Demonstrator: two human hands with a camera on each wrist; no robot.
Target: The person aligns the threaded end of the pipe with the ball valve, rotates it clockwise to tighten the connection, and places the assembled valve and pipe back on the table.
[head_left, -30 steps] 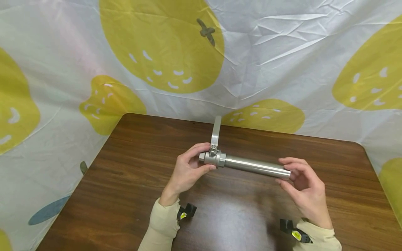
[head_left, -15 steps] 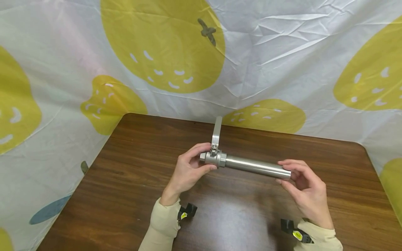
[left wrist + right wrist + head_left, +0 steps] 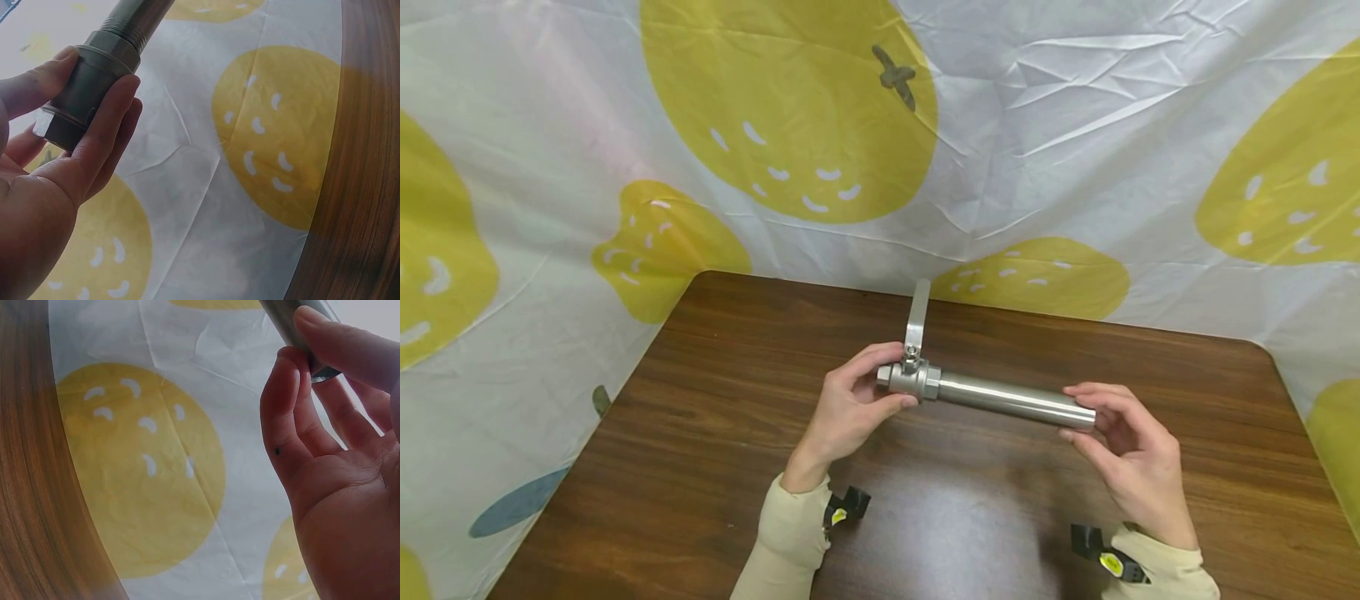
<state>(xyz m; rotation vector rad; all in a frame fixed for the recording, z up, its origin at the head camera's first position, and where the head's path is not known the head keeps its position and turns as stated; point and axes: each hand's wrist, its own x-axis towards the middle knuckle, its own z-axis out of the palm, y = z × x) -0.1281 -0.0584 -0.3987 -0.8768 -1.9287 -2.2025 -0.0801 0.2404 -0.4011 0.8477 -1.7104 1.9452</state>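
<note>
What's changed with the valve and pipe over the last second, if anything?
Nothing visibly moved; nothing was taken up or let go. The left hand still holds the valve, the right hand the pipe at its free end; the lever still points away from the person.

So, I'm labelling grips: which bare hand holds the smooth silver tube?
The right hand, pinching the tube near its free end; the left hand grips the silver metal valve.

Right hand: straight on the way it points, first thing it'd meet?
The right hand points roughly along the steel tube it already pinches; sliding on, it would probably meet the valve's hex collar first. Depth along that line is uncertain.
</note>
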